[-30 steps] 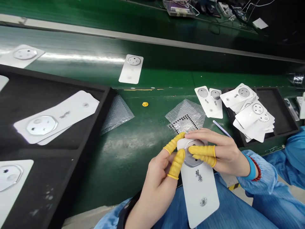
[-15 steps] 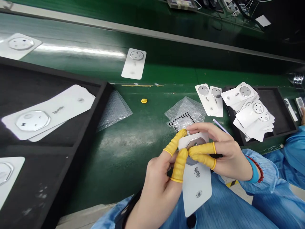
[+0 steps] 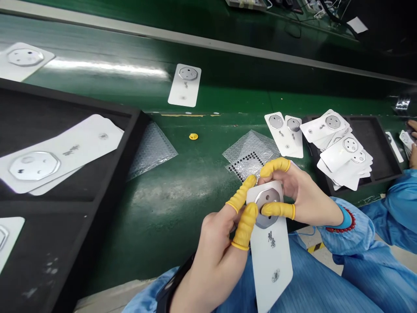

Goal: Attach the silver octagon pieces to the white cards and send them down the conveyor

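A white rectangular panel (image 3: pixel 271 261) with a grey octagonal inset and dark printed characters is held tilted in front of my body. My left hand (image 3: pixel 224 248), with yellow finger cots on thumb and forefinger, pinches its upper left edge. My right hand (image 3: pixel 293 195) has its cot-covered thumb pressed on the octagonal inset (image 3: pixel 267 198), beside a small hole. Its yellow-tipped forefinger bends above the panel's top edge; the other fingers are partly hidden behind the panel. Just beyond both hands lies a clear sheet of small black dots (image 3: pixel 244 167) on bubble wrap (image 3: pixel 256 145).
Two similar panels (image 3: pixel 286 141) lie right of the bubble wrap. A black tray (image 3: pixel 374 143) carries a pile of them. At left, another black tray (image 3: pixel 110 191) holds more panels. A loose yellow finger cot (image 3: pixel 193 136) rests on the green bench. A co-worker's hand (image 3: pixel 413 156) shows at far right.
My right forefinger has lifted off the octagonal inset and up past the panel's top edge, while the thumb stays on it. My left hand keeps its grip. The view has shifted slightly.
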### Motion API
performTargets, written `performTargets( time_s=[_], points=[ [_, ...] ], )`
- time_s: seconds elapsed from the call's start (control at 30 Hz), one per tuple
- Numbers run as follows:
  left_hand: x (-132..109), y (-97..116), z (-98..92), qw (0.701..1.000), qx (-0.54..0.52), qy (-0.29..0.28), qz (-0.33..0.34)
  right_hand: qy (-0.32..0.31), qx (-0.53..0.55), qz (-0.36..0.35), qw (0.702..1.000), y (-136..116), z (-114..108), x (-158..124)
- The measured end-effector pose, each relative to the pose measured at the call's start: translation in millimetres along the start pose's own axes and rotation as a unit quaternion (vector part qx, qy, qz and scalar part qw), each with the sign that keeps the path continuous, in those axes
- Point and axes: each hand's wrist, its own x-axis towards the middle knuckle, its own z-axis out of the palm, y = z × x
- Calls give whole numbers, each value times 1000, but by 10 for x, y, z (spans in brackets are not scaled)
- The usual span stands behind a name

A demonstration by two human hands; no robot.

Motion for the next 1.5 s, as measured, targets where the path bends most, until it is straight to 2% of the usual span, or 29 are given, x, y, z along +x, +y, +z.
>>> performTargets(
  time_s=[0.17, 0.23, 0.33, 0.43, 0.6, 0.77, 0.9, 1.03, 1.23, 1.4, 1.5],
  points=[
    [15, 11, -1, 999, -29, -15, -1, 22, -73, -36, 996, -49, 26, -27],
    [27, 19, -5, 999, -40, -11, -8, 5, -56, -35, 998, -55, 19, -22],
    [51, 50, -18, 999, -50, 7, -20, -18, 28, -9, 999, -42, 3, -3],
    [72, 92, -30, 997, -74, -9, -34, -24, 83, 6, 996, -30, 1, 9],
    [79, 114, -35, 989, -136, -40, -48, -19, 75, 12, 997, -35, 7, 5],
    [88, 109, -31, 984, -157, -36, -71, -12, 48, -6, 999, -28, 0, -6],
    [110, 124, -21, 988, -142, -17, -60, -6, 6, -18, 1000, -23, 2, -15],
    [114, 119, 2, 989, -138, -26, -55, 11, -33, -27, 999, -23, 14, -19],
    [96, 70, 13, 996, -87, -14, -35, 17, -18, -12, 1000, -26, 23, -2],
    [85, 52, 4, 998, -53, -24, -22, -5, -36, 1, 999, -46, 0, 11],
    [70, 41, -4, 1000, -8, -6, -15, -14, -45, 17, 999, -74, -14, 17]
  ],
)
